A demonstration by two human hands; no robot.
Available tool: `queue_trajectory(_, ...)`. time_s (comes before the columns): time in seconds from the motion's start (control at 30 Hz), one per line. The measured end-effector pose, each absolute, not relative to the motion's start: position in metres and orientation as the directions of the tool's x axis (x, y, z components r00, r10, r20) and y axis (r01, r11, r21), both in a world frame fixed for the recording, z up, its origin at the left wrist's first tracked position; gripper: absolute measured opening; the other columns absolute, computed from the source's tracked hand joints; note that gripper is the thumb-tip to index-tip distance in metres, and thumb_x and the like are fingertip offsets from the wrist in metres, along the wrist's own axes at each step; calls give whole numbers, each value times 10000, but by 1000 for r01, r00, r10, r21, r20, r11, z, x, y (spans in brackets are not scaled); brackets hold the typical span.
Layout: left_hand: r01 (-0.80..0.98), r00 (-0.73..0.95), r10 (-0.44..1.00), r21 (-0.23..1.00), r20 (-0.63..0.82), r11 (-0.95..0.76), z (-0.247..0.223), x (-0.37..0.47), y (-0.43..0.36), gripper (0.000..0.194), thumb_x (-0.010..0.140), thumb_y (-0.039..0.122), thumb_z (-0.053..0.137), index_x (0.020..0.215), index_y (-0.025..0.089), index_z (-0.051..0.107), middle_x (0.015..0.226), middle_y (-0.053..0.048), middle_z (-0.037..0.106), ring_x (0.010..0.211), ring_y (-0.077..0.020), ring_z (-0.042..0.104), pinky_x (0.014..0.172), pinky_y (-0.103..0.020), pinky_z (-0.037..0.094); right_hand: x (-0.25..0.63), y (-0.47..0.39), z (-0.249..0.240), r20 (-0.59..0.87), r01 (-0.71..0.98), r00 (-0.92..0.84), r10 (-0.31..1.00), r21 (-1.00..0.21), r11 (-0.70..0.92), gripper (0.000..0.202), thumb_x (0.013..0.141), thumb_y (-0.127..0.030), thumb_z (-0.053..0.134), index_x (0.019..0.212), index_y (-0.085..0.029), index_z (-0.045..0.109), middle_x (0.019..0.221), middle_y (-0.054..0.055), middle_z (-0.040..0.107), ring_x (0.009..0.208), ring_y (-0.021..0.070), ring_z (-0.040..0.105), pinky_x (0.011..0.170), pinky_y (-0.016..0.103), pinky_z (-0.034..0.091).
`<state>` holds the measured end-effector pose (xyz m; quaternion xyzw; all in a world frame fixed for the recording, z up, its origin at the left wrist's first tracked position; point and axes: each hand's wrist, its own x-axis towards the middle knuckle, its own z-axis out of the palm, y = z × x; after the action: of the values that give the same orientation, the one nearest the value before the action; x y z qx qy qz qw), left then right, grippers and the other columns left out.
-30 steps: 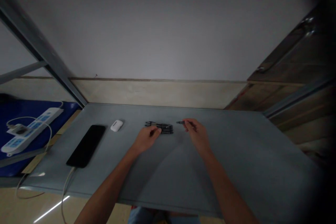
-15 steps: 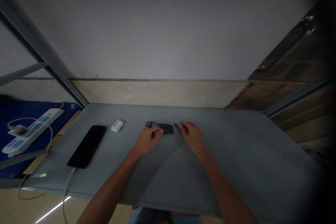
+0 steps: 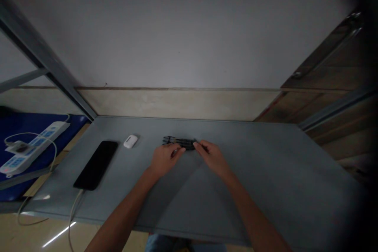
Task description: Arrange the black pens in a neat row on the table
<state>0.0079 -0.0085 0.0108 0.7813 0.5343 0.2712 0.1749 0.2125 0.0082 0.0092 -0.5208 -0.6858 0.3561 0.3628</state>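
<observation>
Several slim black pens [image 3: 183, 141] lie side by side on the grey tabletop [image 3: 189, 189], pointing left and right. My left hand [image 3: 165, 159] is at their near side, with thumb and fingers pinched on the nearest pen; the palm hides part of it. At the right end of the row is my right hand [image 3: 213, 158], its thumb and forefinger closed and touching the pen ends. A small dark piece seems to be in its grip, mostly hidden by the fingers.
Left of the pens are a white earbud case [image 3: 130, 141] and a black phone [image 3: 96, 165] with a cable [image 3: 73, 208] running over the front edge. A white power strip [image 3: 35, 149] lies on a blue surface at far left. A wall [image 3: 177, 104] stands behind.
My right hand has moved left with the dark piece, closing the gap to the pens' right ends. My left hand stays at the near side of the row.
</observation>
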Motion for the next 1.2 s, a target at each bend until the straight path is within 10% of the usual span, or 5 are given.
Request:
queue_trajectory(0.73, 194, 124, 991, 981, -52, 27, 0, 8, 3, 406, 925, 500, 331, 700, 185, 451, 548, 46, 351, 434, -82, 314, 421, -213, 269, 211, 8, 8, 190, 408, -131, 973, -884, 227, 371, 876, -517, 471, 728, -199, 590, 624, 12, 553, 577, 154, 504, 529, 257, 380)
queue_trajectory(1.2, 332, 55, 998, 942, 32, -48, -4, 6, 5, 354, 921, 403, 362, 686, 177, 501, 581, 23, 451, 527, -109, 427, 507, -221, 316, 213, 8, 9, 148, 399, -119, 982, -899, 183, 327, 833, -487, 555, 742, -189, 656, 661, 25, 629, 609, 165, 573, 554, 260, 411)
